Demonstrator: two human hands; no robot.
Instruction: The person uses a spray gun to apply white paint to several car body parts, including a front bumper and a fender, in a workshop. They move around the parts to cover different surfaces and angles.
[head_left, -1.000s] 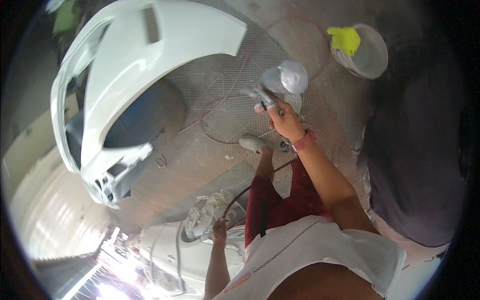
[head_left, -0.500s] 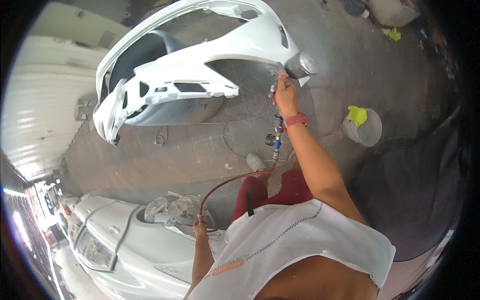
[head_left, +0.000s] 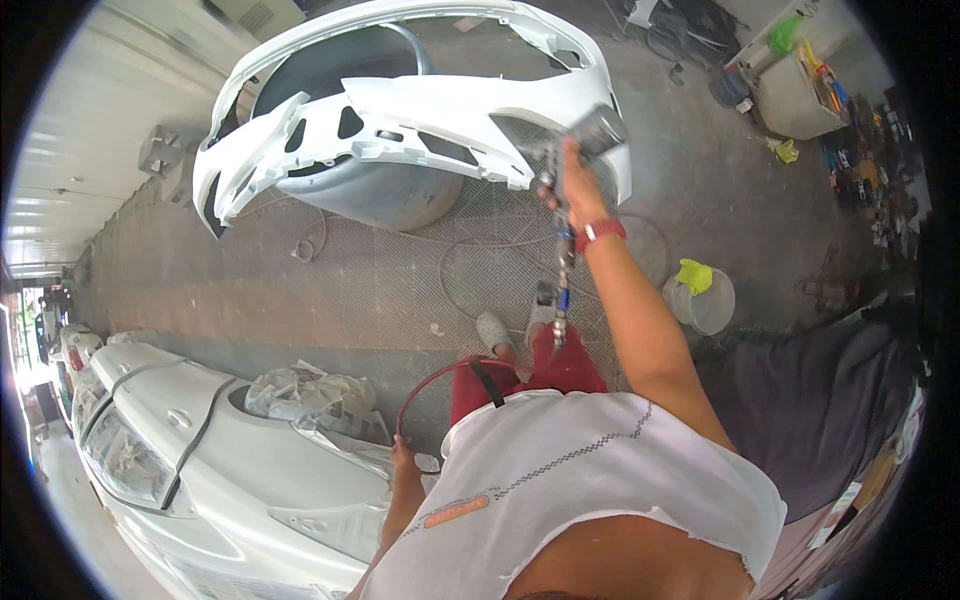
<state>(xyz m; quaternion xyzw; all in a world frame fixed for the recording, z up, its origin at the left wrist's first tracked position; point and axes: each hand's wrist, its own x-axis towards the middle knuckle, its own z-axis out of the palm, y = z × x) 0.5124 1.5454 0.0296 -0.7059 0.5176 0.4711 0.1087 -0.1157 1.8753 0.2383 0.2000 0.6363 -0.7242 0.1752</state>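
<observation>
My right hand point(head_left: 578, 188) is closed round a spray gun point(head_left: 597, 132) with a metallic-looking cup on top, blurred by motion. The gun is at the right end of a white car bumper point(head_left: 440, 100), overlapping it in view; I cannot tell how far apart they are. Below the grip hang a fitting and a small regulator point(head_left: 562, 298). A red air hose point(head_left: 425, 380) bends across my legs to my left hand point(head_left: 402, 456), which is closed on it low at my left side. The bumper rests over a grey rounded drum point(head_left: 385, 195).
A white car point(head_left: 250, 460) with plastic sheeting point(head_left: 315, 400) stands at the left. A white bucket point(head_left: 712, 305) with a yellow cloth point(head_left: 694, 276) is at the right, by a dark cover point(head_left: 800, 400). Loose hose point(head_left: 440, 238) loops over the floor. A bin point(head_left: 795, 100) stands far right.
My view has shifted, showing more of the bumper's right end and the far right bin. The spray gun has tilted, its cup now pointing up and right. My left hand still holds the hose.
</observation>
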